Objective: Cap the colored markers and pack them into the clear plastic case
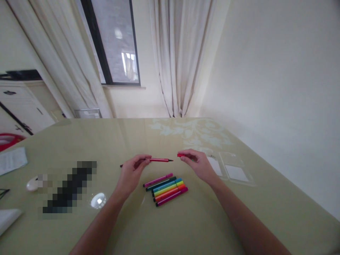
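My left hand (pixel 134 170) is closed on a thin red marker pen (pixel 156 160), held level above the table with its bare tip pointing right. My right hand (pixel 198 163) pinches the pen's red cap (pixel 181 155), a short gap to the right of the tip. Below and between the hands, several capped markers (pixel 167 188) in pink, dark green, blue, yellow, orange and magenta lie side by side on the pale green table (pixel 159 226).
A clear flat plastic case (pixel 233 171) lies open right of my right hand. At the left are a blurred dark patch (pixel 69 187), a white round object (pixel 32 184), papers (pixel 12 160) and a red item (pixel 7 140). Curtains and a window stand beyond the far edge.
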### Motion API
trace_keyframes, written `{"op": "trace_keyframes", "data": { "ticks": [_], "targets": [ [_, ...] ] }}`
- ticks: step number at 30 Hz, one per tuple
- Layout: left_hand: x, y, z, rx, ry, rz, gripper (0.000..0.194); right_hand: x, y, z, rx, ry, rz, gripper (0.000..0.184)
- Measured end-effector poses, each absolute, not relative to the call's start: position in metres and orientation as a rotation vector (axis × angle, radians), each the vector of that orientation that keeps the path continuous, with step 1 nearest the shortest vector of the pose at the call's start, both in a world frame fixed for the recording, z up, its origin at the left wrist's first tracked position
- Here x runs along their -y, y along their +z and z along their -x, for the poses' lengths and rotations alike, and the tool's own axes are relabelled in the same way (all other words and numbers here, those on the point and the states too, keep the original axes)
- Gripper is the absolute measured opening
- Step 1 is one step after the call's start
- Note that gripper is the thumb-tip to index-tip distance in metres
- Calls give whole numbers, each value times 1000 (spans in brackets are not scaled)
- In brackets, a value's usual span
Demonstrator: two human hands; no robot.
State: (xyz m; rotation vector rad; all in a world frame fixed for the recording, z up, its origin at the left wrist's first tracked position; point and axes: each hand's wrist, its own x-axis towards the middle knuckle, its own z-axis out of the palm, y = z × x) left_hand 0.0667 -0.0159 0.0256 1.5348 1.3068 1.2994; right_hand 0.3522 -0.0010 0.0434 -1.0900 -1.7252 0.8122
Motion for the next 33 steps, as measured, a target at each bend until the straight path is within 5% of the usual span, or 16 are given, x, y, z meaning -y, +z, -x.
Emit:
{"op": "trace_keyframes", "data": {
  "ticks": [33],
  "targets": [
    [28,34,-77,-1218,1339,-1526,22,10,40,-342,1624,967,1055,19]
  ]
}}
